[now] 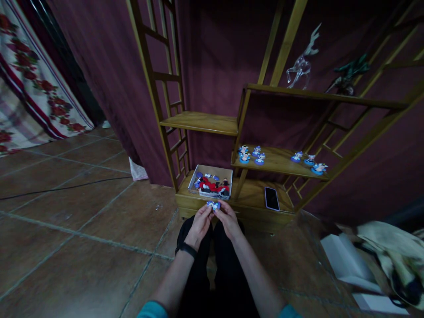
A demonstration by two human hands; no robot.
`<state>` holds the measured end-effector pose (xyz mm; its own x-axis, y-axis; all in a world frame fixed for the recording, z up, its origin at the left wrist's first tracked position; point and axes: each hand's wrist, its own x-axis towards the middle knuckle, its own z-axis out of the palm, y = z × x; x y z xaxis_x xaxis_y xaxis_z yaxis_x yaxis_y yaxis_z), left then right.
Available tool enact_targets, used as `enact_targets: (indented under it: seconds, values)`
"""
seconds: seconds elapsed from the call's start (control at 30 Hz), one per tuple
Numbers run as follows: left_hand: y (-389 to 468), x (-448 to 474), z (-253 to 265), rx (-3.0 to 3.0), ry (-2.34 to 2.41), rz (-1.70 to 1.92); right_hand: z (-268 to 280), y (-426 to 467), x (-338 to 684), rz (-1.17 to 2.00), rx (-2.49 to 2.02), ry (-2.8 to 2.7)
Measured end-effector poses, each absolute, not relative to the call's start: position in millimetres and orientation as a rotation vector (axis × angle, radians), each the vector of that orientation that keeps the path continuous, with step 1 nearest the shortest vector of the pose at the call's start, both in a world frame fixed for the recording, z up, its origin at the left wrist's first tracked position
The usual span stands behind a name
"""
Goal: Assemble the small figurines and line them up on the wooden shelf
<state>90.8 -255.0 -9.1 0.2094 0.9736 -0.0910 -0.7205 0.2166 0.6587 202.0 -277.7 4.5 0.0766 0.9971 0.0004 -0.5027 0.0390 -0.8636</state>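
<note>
Between my fingertips is a small purple, white and blue figurine, lying sideways in front of the shelf. My left hand pinches its left end, and my right hand grips its right end by the purple part. Just beyond my hands, an open cardboard box on the bottom shelf holds several more figurines and something red. Similar figurines stand upright on round bases on the middle shelf: a group at its left, including a purple one, and three at its right, including a blue-based one.
A phone lies on the bottom shelf, right of the box. A clear deer ornament and a dark green statue stand on the upper shelf. White boxes and cloth lie at right. A cable crosses the tiled floor.
</note>
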Motion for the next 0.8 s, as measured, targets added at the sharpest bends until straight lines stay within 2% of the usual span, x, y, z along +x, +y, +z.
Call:
enact_targets:
  seconds: [0.8]
  values:
    - [-253.8,90.2,-8.8,0.509,0.618,1.333,9.3,-276.9,195.5,1.262,-0.920,-0.834]
